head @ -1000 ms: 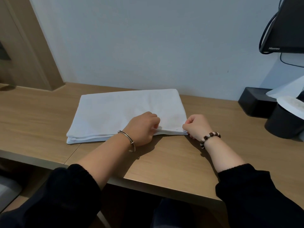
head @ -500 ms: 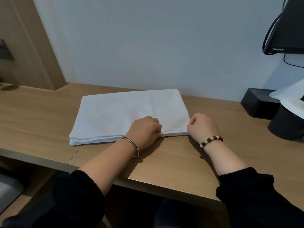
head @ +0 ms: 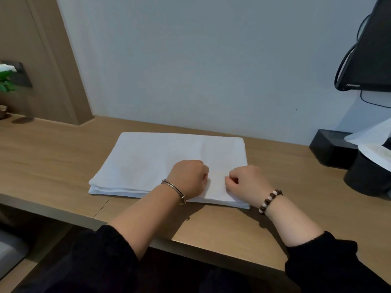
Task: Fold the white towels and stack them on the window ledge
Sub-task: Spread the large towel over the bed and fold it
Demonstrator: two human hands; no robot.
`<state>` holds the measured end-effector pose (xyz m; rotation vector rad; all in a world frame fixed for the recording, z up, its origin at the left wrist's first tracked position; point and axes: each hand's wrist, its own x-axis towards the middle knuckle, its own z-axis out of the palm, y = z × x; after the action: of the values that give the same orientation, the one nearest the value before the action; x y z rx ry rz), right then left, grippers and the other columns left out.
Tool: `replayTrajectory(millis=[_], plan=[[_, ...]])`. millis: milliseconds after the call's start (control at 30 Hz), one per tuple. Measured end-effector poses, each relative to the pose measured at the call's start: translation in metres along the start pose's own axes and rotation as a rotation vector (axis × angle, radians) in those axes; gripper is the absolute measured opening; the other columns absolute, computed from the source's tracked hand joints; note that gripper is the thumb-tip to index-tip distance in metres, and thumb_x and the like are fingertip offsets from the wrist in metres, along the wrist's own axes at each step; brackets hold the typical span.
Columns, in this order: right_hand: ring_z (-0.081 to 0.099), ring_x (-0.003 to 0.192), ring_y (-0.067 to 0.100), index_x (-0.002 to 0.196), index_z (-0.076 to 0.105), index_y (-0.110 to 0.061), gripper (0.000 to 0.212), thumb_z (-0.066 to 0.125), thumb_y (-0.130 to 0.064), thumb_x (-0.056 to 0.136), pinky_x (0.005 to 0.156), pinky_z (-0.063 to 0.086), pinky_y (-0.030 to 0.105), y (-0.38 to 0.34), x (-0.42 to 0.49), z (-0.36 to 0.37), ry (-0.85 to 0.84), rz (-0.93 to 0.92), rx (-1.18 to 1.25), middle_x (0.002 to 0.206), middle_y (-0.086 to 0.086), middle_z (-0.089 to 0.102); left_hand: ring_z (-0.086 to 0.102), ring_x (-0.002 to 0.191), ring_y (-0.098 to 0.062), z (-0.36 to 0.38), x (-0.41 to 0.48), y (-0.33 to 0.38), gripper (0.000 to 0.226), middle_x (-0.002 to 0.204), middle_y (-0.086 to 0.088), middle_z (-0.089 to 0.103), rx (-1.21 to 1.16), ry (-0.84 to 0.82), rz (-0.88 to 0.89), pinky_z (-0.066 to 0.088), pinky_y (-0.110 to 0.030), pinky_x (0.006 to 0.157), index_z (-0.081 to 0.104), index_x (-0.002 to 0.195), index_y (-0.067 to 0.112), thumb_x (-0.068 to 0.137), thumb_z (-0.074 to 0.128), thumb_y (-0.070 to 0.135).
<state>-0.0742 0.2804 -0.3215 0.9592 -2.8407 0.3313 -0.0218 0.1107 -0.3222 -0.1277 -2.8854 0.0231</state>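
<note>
Folding step: flat folded white cloth towel (head: 160, 159) lies on the long brown wooden counter (head: 48, 157), left hand (head: 188, 178) and right hand (head: 247, 183) both curled, pinching its counter-front edge; next probably needs lifting that edge over evenly.

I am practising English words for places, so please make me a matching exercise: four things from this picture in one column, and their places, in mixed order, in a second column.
Things
1. metal bangle
2. bead bracelet
3. white towel
4. black screen

Places
a. folded flat on the wooden desk
b. on the left wrist
c. at the upper right, by the wall
d. on the right wrist

Pairs: 1-b; 2-d; 3-a; 4-c
</note>
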Motion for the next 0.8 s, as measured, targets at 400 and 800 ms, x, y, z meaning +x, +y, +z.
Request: replayTrajectory(millis=[400,800], plan=[[-0.003,0.147,0.016,0.152,0.009,-0.019,0.059,0.015,-0.047,0.1,0.117,0.0,0.049,0.008,0.068,0.025,-0.263,0.088,-0.116,0.16,-0.002,-0.004,-0.007,0.147,-0.021,0.026,0.002,-0.023,0.059,0.16,0.005,-0.006,-0.011,-0.309,-0.167,0.0,-0.057,0.114,0.0,0.152,0.03,0.098,0.014,0.051],[-0.014,0.146,0.017,0.152,-0.005,-0.017,0.063,0.01,-0.048,0.099,0.116,-0.006,0.053,0.017,0.082,0.025,-0.342,0.226,-0.182,0.159,0.0,-0.015,-0.007,0.147,-0.021,0.026,0.002,-0.019,0.061,0.16,0.007,-0.005,-0.021,-0.288,-0.223,-0.002,-0.062,0.112,0.001,0.151,0.032,0.096,0.014,0.054]])
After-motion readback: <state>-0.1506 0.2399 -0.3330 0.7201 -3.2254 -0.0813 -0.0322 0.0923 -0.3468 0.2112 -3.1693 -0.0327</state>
